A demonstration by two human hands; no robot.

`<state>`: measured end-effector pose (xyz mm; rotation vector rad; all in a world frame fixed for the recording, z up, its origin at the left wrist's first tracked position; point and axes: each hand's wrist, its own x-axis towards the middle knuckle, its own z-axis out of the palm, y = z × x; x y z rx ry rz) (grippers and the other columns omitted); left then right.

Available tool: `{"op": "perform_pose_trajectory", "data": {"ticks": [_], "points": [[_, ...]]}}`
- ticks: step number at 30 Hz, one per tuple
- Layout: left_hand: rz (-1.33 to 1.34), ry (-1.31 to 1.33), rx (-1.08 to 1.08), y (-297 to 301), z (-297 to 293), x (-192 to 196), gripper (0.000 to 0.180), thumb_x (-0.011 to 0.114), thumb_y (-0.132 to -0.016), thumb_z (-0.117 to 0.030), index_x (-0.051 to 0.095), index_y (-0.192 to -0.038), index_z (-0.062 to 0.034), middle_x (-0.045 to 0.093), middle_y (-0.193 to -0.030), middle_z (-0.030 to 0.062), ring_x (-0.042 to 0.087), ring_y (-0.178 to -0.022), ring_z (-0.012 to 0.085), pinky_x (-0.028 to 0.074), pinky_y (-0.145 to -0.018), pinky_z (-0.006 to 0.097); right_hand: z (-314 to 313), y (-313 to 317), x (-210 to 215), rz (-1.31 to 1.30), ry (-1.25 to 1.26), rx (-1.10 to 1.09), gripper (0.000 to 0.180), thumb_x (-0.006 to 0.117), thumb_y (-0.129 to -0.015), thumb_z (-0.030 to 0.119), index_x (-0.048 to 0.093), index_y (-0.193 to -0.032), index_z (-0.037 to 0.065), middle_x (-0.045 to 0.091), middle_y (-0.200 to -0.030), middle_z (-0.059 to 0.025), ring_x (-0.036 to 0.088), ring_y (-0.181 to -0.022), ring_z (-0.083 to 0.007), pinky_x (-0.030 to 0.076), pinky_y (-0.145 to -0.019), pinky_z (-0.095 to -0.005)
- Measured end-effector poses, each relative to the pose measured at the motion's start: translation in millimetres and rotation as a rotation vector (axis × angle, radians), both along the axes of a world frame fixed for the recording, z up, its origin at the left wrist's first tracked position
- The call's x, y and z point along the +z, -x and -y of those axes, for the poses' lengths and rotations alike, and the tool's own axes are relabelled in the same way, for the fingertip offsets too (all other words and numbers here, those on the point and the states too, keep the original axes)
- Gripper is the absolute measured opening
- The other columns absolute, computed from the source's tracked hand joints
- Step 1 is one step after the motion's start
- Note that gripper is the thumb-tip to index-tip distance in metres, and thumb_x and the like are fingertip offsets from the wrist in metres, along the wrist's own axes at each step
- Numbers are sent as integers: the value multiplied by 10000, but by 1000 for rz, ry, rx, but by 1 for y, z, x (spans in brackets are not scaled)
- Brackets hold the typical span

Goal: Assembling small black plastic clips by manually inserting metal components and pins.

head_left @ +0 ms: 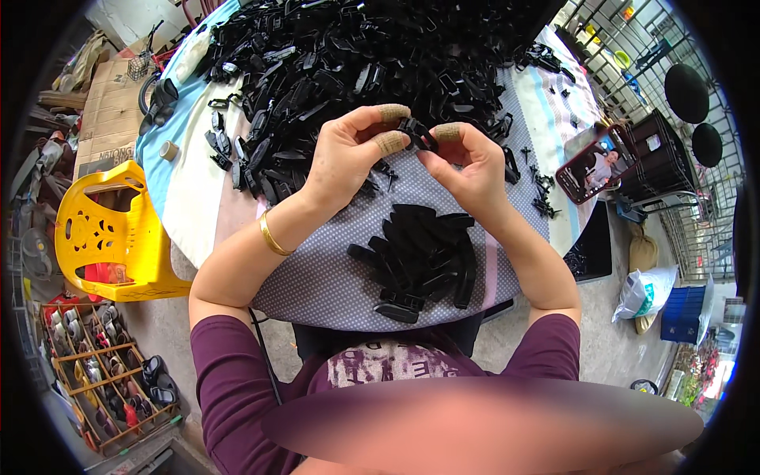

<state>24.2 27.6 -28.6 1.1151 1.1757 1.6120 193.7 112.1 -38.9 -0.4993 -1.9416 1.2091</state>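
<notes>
Between my two hands, above the middle of the table, is a small black plastic part [415,133]. My left hand [348,154] pinches its left side with thumb and forefinger, both wrapped in tan tape. My right hand [473,168] grips the other end, its taped forefinger on top and the bare thumb below. Fingertips cover much of the part. Beyond the hands spreads a large heap of black plastic pieces [332,75]. Closer to my body lies a smaller pile of long, curved black parts [419,253] on the dotted tablecloth [309,281].
Tiny black pieces [543,194] lie right of my right hand. A phone [598,168] showing a picture stands at the table's right edge. A tape roll [169,150] sits at the left, near a yellow plastic chair [142,245]. A shoe rack [103,368] stands lower left.
</notes>
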Motion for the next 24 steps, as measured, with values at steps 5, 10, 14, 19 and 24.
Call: {"op": "perform_pose_trajectory", "data": {"ticks": [5,10,14,19,24], "points": [[55,30,-14,-1,0,-2,369,650,-799,17,581,-1162,17,643,-1036,73,603,-904,108,491,-829,234,-2,3,-1,22,-82,-15,220,704,-759,13,590,-944,-18,630,-888,-39,614,-774,-80,509,-702,-206],[149,13,-33,-8,0,-3,361,646,-811,-1,579,-1165,18,641,-1061,99,602,-929,123,487,-840,241,3,5,0,29,-308,-85,243,736,-722,6,586,-913,-8,615,-889,-51,609,-726,-91,508,-663,-206],[173,-19,-92,-3,-1,-5,325,642,-819,-15,596,-1138,23,660,-1003,86,612,-901,117,499,-828,237,6,9,-3,118,-90,-107,278,745,-732,46,584,-950,-14,615,-893,-59,606,-723,-90,503,-662,-207],[-1,-11,-155,1,2,1,269,606,-818,33,624,-1086,25,655,-1019,96,612,-915,135,490,-837,245,1,3,2,201,46,176,302,713,-785,118,587,-1013,-36,624,-826,-56,585,-673,-79,496,-631,-222],[-157,-38,-175,-1,5,6,232,605,-804,55,649,-1031,32,668,-949,81,618,-889,129,490,-831,237,11,4,2,172,-447,-7,244,729,-747,97,621,-927,-28,610,-711,-106,597,-583,-136,468,-537,-257]]}}
